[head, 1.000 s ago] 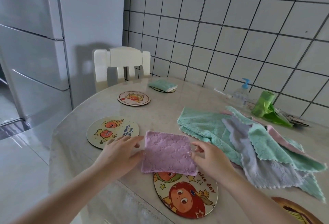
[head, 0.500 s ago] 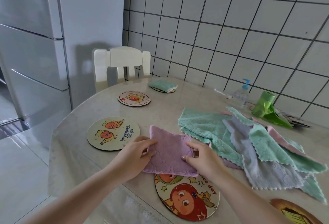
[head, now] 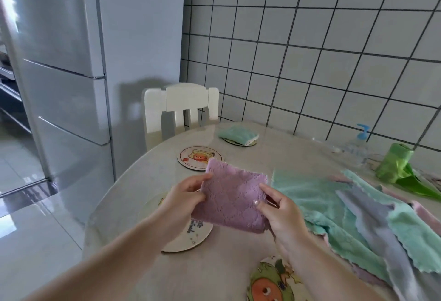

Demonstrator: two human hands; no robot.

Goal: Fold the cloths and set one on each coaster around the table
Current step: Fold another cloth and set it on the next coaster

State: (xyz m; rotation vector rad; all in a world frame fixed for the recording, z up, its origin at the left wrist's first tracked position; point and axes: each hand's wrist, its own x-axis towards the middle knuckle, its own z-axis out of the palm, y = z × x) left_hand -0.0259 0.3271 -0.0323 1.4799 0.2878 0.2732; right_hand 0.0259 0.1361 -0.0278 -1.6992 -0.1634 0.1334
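Note:
A folded purple cloth (head: 235, 196) is lifted above the table, held between both hands. My left hand (head: 185, 201) grips its left edge and my right hand (head: 278, 212) pinches its right edge. Under my left hand lies a round coaster (head: 191, 236), partly hidden. Another bare coaster (head: 199, 157) sits farther back, and a near coaster (head: 272, 281) with a cartoon face lies at the front. A folded green cloth (head: 238, 134) rests on the far coaster (head: 250, 143). Unfolded green, grey and pink cloths (head: 346, 212) lie in a pile at the right.
A white chair (head: 181, 107) stands behind the table (head: 152, 176), beside a grey fridge (head: 59, 73). A pump bottle (head: 358, 143) and a green bag roll (head: 396, 167) stand by the tiled wall at the right.
Both hands have lifted the folded purple cloth off the table and carried it up and to the left, over the left coaster. The view has shifted, moving the near coaster lower in frame.

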